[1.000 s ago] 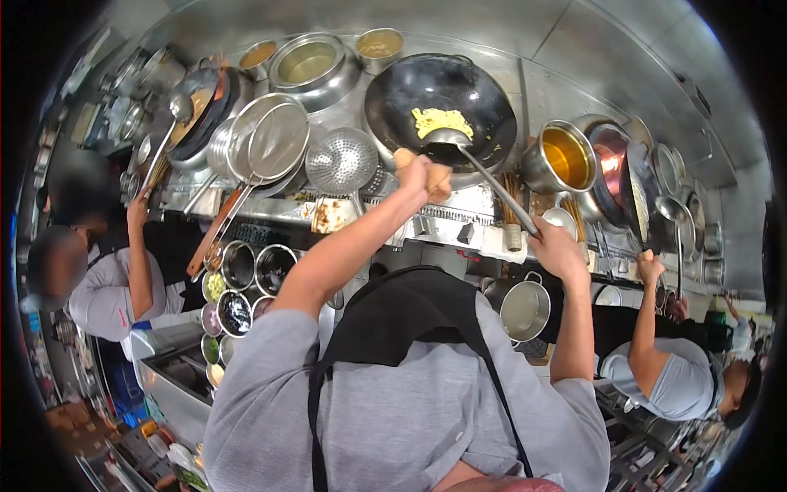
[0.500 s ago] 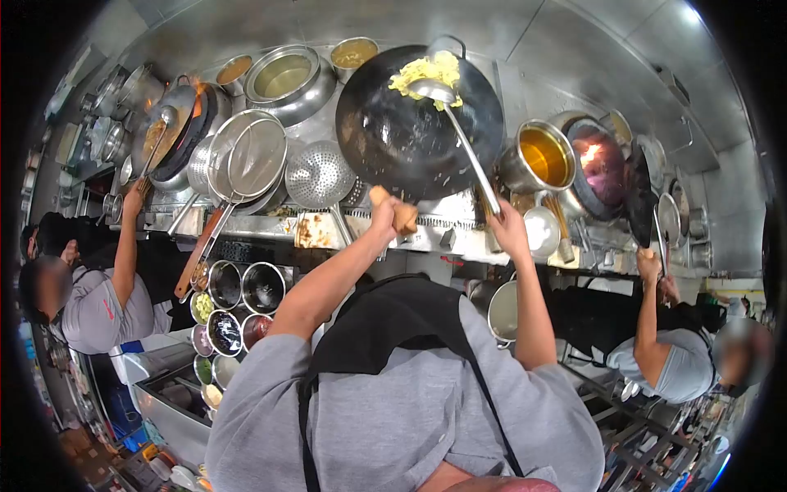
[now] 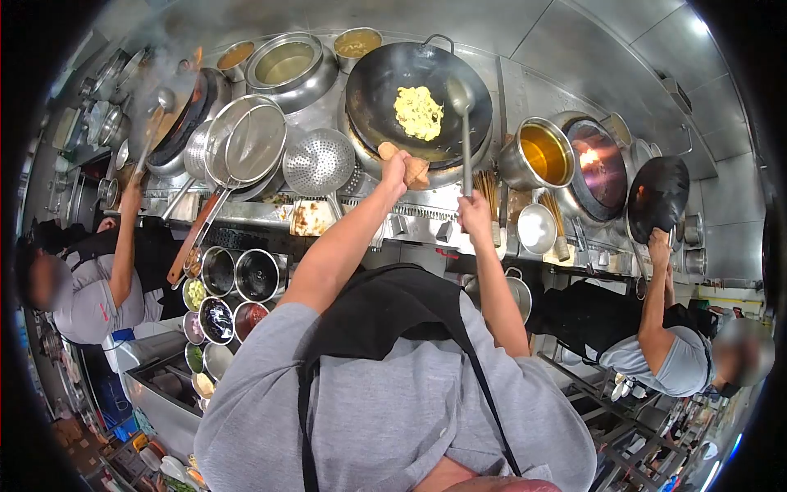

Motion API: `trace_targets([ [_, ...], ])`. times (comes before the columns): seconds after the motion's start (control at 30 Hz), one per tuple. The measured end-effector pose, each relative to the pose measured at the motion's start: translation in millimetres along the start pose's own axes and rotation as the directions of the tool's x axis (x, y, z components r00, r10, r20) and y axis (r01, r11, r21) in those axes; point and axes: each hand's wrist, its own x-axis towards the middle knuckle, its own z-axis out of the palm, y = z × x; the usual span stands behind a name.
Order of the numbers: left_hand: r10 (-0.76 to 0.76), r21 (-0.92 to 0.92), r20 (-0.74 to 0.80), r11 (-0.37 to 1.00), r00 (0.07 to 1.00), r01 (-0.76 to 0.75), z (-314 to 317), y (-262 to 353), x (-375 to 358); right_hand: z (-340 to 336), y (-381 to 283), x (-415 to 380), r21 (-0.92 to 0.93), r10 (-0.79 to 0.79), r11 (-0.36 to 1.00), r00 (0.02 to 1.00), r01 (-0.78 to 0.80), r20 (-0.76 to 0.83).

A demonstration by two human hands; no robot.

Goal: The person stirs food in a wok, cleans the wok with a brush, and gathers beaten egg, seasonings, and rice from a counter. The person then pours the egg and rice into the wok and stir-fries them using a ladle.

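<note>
A black wok (image 3: 373, 107) sits over the burner in front of me, with yellow scrambled egg (image 3: 418, 113) in a loose clump near its middle. My left hand (image 3: 394, 173) is closed at the wok's near rim around a folded brown cloth (image 3: 416, 172). Any wok handle under that cloth is hidden. In my right hand (image 3: 474, 215) is the long handle of a steel ladle (image 3: 461, 98). The ladle's bowl is inside the wok, right of the egg and apart from it.
Right of the wok stands a pot of amber liquid (image 3: 543, 156); beyond it a burner shows flame (image 3: 592, 156). Strainers (image 3: 320, 164) lie to the left. Co-workers stand on both sides, one gripping another wok (image 3: 660, 197). Several ingredient tins (image 3: 261, 275) sit lower left.
The wok has come down from a tilt to rest more level on the burner. The egg has shifted from the far rim to the middle, and the ladle has moved off it rightward.
</note>
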Motion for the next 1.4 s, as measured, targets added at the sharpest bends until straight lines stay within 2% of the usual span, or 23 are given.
trace_targets([
  [0.07, 0.025, 0.101, -0.088, 0.995, 0.996, -0.016, 19.1, 19.2, -37.4, 1.2, -22.4, -33.2, 0.15, 0.198, 0.963, 0.964, -0.225, 0.178],
  [0.1, -0.078, 0.038, -0.087, 0.996, 0.993, 0.081, 29.0, 32.4, -44.4, -7.4, -20.9, -41.6, 0.1, 0.198, 0.97, 0.957, -0.222, 0.213],
  [0.13, -0.18, -0.024, -0.082, 0.984, 0.98, 0.179, 36.7, 44.3, -49.8, -19.0, -8.6, -41.2, -0.086, 0.004, 0.996, 0.984, 0.012, 0.175],
  [0.17, -0.287, -0.09, -0.077, 0.956, 0.955, 0.28, 36.3, 46.9, -53.4, -35.6, 17.5, -38.6, -0.275, -0.185, 0.934, 0.966, 0.23, 0.178],
  [0.2, -0.272, -0.073, -0.116, 0.961, 0.955, 0.265, 34.7, 42.9, -51.6, -53.7, 33.5, -39.0, -0.444, -0.364, 0.788, 0.904, 0.426, 0.223],
  [0.27, -0.225, -0.036, -0.19, 0.974, 0.955, 0.223, 35.9, 34.5, -33.8, -98.6, -48.8, -74.4, -0.529, -0.115, 0.816, 0.962, 0.233, 0.247],
  [0.33, -0.245, 0.005, -0.167, 0.968, 0.955, 0.25, 25.3, 28.1, -22.1, -138.4, -152.5, -107.8, -0.632, 0.23, 0.774, 0.939, -0.018, 0.256],
  [0.4, -0.313, 0.004, -0.119, 0.949, 0.942, 0.316, 41.2, 68.3, -105.5, -151.7, -197.1, -119.6, -0.75, 0.293, 0.661, 0.91, 0.029, 0.294],
  [0.47, -0.216, 0.043, -0.026, 0.975, 0.976, 0.217, 13.7, 52.5, -98.6, -153.1, -150.2, -85.6, -0.801, 0.005, 0.466, 0.904, 0.376, 0.427],
  [0.57, -0.051, 0.132, 0.11, 0.991, 0.993, 0.037, -27.2, 29.7, -110.2, -101.3, -92.7, -48.7, -0.805, -0.263, 0.485, 0.935, 0.34, 0.237],
  [0.67, -0.281, 0.037, 0.053, 0.96, 0.958, 0.279, -82.1, -7.1, -88.1, -99.1, -63.9, -34.6, -0.517, -0.289, 0.787, 0.941, 0.337, 0.174],
  [0.7, -0.328, 0.034, 0.008, 0.944, 0.945, 0.327, -78.3, 1.1, -109.5, -114.5, -35.7, -21.5, -0.377, -0.372, 0.822, 0.904, 0.427, 0.213],
  [0.73, -0.376, 0.024, -0.034, 0.926, 0.926, 0.377, -70.2, 8.3, -126.2, -113.0, -60.6, -40.9, -0.306, -0.269, 0.898, 0.945, 0.316, 0.186],
  [0.8, -0.278, -0.007, 0.039, 0.96, 0.96, 0.279, -60.4, 5.0, -114.7, -125.4, -114.7, -86.9, -0.161, -0.053, 0.984, 0.985, 0.08, 0.167],
  [0.87, -0.206, -0.041, 0.13, 0.976, 0.97, 0.213, -30.2, 24.0, -108.5, -134.8, -117.2, -87.9, -0.123, -0.053, 0.99, 0.988, 0.072, 0.146],
  [0.93, -0.223, -0.001, 0.06, 0.975, 0.973, 0.223, 9.7, 45.2, -104.0, -129.6, -111.4, -65.7, -0.049, -0.095, 0.993, 0.976, 0.107, 0.198],
  [1.0, -0.165, -0.007, 0.114, 0.986, 0.98, 0.167, 14.8, 41.7, -70.5, -104.5, -97.5, -33.0, -0.008, -0.118, 0.993, 0.98, 0.121, 0.157],
  [1.07, -0.178, -0.012, 0.148, 0.983, 0.973, 0.182, 4.1, 31.3, -32.7, -70.1, -52.0, 25.5, -0.208, -0.242, 0.946, 0.969, 0.248, 0.05],
  [1.13, -0.175, 0.039, 0.142, 0.984, 0.974, 0.171, 2.5, 29.3, -30.0, -26.2, -39.5, 41.7, -0.647, -0.384, 0.725, 0.919, 0.238, -0.092],
  [1.2, -0.189, 0.097, 0.231, 0.98, 0.954, 0.171, -4.4, 37.2, -44.5, -6.9, -11.5, 53.0, -0.675, -0.335, 0.706, 0.941, 0.213, -0.054],
  [1.3, -0.297, 0.091, 0.49, 0.952, 0.819, 0.291, -41.0, 48.5, -82.3, 2.0, -2.4, 20.4, -0.629, -0.112, 0.768, 0.992, 0.119, 0.052],
  [1.33, -0.315, 0.055, 0.459, 0.943, 0.831, 0.328, -41.6, 51.2, -115.2, 0.0, 2.6, 9.8, -0.573, 0.028, 0.819, 0.995, 0.035, 0.1],
  [1.4, -0.348, -0.031, 0.387, 0.921, 0.854, 0.389, -40.5, 58.7, -186.2, -15.3, 12.4, -16.8, -0.043, 0.253, 0.966, 0.891, -0.256, 0.378],
])
